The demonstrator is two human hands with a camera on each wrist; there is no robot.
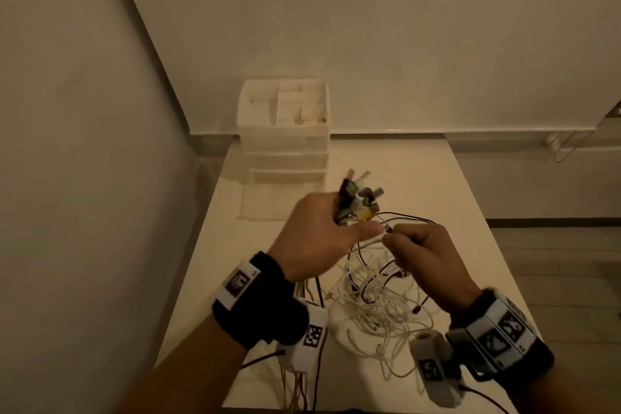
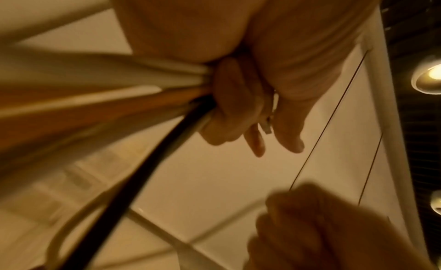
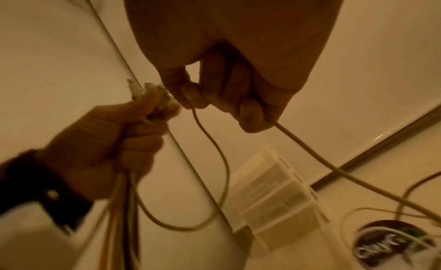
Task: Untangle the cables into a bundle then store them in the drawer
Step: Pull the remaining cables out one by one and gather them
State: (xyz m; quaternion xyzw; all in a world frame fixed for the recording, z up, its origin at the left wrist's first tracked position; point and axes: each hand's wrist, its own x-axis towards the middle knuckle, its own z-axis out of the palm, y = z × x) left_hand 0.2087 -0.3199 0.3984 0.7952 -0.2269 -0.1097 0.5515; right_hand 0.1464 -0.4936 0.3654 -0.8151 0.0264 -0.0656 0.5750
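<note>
My left hand (image 1: 322,228) grips a bunch of cable plug ends (image 1: 358,198), raised above the white table (image 1: 437,185); the left wrist view shows white, orange and black cables (image 2: 143,104) running out of its curled fingers (image 2: 229,108). My right hand (image 1: 416,249) is just beside it, pinching one thin cable (image 3: 310,146) near its plug, with fingers (image 3: 248,112) curled round it. A tangle of white and black cables (image 1: 373,306) lies on the table under both hands. The white drawer unit (image 1: 285,131) stands at the table's far left, its bottom drawer (image 1: 268,198) pulled out.
A wall runs close along the table's left side. The table's right edge drops to a tiled floor (image 1: 554,262). Some cables hang over the near edge (image 1: 295,390). A dark round object (image 3: 391,242) shows low in the right wrist view.
</note>
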